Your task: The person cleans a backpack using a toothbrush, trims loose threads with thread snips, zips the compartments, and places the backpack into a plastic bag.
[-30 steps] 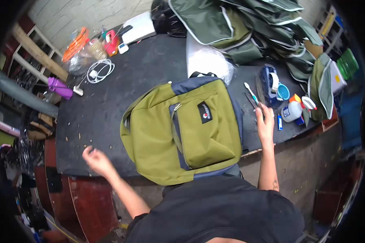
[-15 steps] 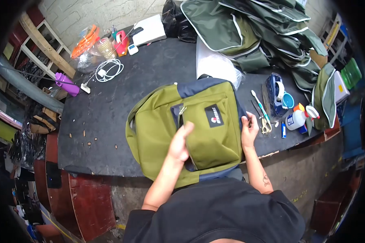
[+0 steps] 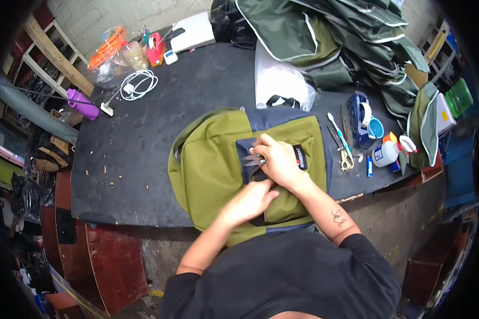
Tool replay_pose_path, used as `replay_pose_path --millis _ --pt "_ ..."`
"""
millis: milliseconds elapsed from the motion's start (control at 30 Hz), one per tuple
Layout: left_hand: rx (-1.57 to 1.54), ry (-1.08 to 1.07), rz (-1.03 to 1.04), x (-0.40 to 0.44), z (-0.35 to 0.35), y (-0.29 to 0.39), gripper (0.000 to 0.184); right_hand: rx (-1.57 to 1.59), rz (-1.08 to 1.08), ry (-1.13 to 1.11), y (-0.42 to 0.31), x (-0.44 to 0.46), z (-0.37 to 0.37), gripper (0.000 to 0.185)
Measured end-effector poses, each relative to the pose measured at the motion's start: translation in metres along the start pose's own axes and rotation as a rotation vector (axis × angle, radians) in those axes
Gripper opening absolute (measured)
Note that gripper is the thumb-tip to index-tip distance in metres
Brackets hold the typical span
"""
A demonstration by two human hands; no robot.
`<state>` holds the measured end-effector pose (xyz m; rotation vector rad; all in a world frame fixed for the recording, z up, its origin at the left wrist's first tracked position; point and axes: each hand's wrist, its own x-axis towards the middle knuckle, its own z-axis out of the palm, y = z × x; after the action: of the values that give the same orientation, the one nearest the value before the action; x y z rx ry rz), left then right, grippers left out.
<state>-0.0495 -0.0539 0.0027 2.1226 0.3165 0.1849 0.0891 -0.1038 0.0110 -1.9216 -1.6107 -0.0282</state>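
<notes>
An olive green and navy backpack [image 3: 207, 175] lies front up on the dark table. Over its front pocket, my right hand [image 3: 279, 162] is closed on small thread snips [image 3: 249, 159]. Two short metal blades poke out to the left, apart at their tips. Just below, my left hand [image 3: 250, 199] grips the edge of the pocket opening, its fingertips partly hidden by the pocket and my other hand. A dark logo patch [image 3: 300, 157] shows beside my right wrist, partly covered.
Right of the backpack lie a toothbrush [image 3: 339, 132], gold-handled scissors [image 3: 346, 159], a tape dispenser [image 3: 361, 125] and a spray bottle [image 3: 388, 153]. Green bag pieces [image 3: 351, 48] are piled at the back right. A white cable [image 3: 138, 86] and purple bottle [image 3: 82, 105] sit left.
My right hand has come from the backpack's right side onto the front pocket, with snips now visible in it. My left hand has moved slightly right and down, onto the pocket opening.
</notes>
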Motion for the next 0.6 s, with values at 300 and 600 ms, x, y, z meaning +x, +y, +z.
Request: replay_pose_path --millis 300,600 --pt "0.164 0.299 0.355 0.062 -0.096 -0.048 0.019 0.079 0.028 0.134 -0.003 -0.012 0.017 0.021" --pt "0.371 0.103 0.329 0.082 -0.088 -0.063 0.014 0.017 0.005 0.080 0.001 -0.012 0.020 0.017"
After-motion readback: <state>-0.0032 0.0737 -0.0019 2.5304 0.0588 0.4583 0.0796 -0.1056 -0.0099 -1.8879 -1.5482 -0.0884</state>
